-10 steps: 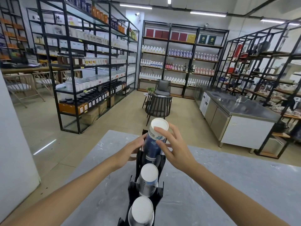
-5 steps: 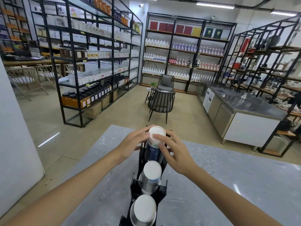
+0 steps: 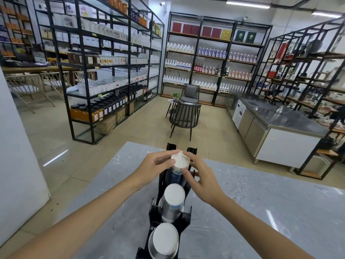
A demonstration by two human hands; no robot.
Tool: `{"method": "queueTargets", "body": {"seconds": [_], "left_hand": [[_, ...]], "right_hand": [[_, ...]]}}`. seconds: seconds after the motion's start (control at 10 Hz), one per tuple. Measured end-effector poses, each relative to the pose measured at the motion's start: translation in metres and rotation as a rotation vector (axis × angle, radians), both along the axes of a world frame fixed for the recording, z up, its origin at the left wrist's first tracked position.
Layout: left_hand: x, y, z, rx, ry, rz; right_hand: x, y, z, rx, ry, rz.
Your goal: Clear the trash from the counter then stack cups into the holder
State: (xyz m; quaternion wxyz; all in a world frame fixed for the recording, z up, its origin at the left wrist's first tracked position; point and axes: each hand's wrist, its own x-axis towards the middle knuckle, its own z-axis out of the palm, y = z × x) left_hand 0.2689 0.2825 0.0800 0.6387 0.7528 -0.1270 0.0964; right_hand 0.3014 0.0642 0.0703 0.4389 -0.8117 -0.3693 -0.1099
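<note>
Cups fill a black holder (image 3: 169, 215) standing near the middle of the grey desk (image 3: 261, 212). Both hands hold the far cup (image 3: 179, 161), upside down in the holder's far slot. Left hand (image 3: 155, 167) and right hand (image 3: 202, 179) curl fingers round its white bottom.

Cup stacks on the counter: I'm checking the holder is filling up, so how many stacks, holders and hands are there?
Cup stacks: 3, far, middle, near
Black holder: 1
Hands on the far stack: 2, left, right
Total: 6
</note>
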Motion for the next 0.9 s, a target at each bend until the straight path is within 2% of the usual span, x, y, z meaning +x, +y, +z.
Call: {"method": "queueTargets", "body": {"seconds": [0.2, 0.5, 0.6, 0.8, 0.9], "left_hand": [[-0.002, 0.001, 0.003, 0.152, -0.03, 0.083], [-0.045, -0.005, 0.039, 0.683, -0.237, 0.23], [-0.065, -0.006, 0.053, 0.83, -0.368, 0.262], [-0.105, -0.024, 0.088, 0.98, -0.663, 0.35], [-0.122, -0.04, 0.107, 1.06, -0.67, 0.393]], "right_hand": [[-0.005, -0.002, 0.008, -0.035, 0.06, -0.015], [-0.025, -0.014, 0.029, -0.265, -0.109, -0.101], [-0.036, -0.026, 0.044, -0.265, -0.248, -0.174], [-0.058, -0.064, 0.078, -0.189, -0.572, -0.351], [-0.071, -0.086, 0.092, -0.183, -0.614, -0.424]]}}
